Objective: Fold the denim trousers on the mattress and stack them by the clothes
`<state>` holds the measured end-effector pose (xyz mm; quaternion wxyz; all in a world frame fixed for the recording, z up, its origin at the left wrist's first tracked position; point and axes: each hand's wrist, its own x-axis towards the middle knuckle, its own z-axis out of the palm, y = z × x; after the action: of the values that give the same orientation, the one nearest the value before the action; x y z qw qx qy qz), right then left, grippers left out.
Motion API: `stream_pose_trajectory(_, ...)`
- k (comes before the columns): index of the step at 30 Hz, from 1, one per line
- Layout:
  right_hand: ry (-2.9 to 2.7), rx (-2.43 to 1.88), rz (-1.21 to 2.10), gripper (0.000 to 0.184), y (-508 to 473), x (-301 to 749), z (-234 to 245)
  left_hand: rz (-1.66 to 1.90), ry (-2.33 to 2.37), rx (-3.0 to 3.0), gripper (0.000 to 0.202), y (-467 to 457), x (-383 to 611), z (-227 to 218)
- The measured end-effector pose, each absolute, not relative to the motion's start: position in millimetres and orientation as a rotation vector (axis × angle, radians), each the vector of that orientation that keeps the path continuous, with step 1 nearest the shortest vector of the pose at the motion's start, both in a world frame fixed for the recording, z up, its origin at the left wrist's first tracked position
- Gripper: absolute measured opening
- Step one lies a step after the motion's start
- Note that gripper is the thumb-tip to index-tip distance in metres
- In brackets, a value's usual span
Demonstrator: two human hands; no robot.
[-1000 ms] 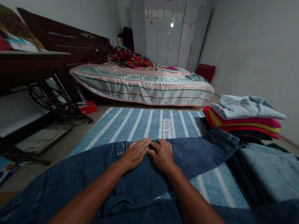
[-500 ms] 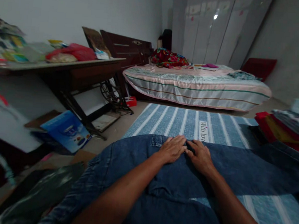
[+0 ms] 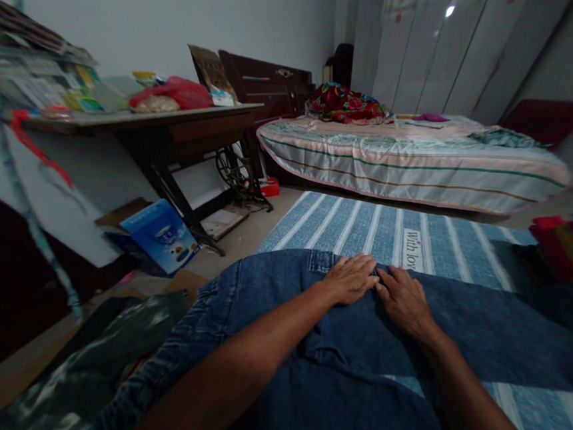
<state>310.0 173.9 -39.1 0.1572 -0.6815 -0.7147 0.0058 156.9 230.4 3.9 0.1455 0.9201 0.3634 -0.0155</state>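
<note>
A pair of dark blue jeans (image 3: 268,307) lies spread across a blue and white striped mat (image 3: 365,228) on the floor. My left hand (image 3: 351,279) and my right hand (image 3: 406,300) rest side by side on the denim near its waistband, palms down, fingers stretched flat. Their fingertips almost meet in the middle. Neither hand holds anything.
A sewing-machine table (image 3: 174,125) piled with papers and bags stands at the left. A blue box (image 3: 162,234) leans under it. A mattress (image 3: 411,162) lies ahead before white wardrobes (image 3: 431,54). Folded clothes (image 3: 564,246) are stacked at the right. Dark fabric (image 3: 104,353) lies at lower left.
The view has swung to the left, bringing the table and blue box into sight and pushing the stack of clothes to the right edge. Both hands stay flat on the jeans.
</note>
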Motion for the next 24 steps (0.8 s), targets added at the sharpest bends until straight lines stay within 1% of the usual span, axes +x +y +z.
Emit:
stream_pose_trajectory(9,-2.035,-1.955,0.111,0.043,174.2,313.4,-32.1,-0.047,1.128,2.642,0.064,235.2,163.1,0.0)
stream_pose_trajectory(24,-1.985,-1.915,0.140,0.043,174.0,315.4,-30.7,-0.047,1.151,2.677,0.063,234.9,167.0,4.0)
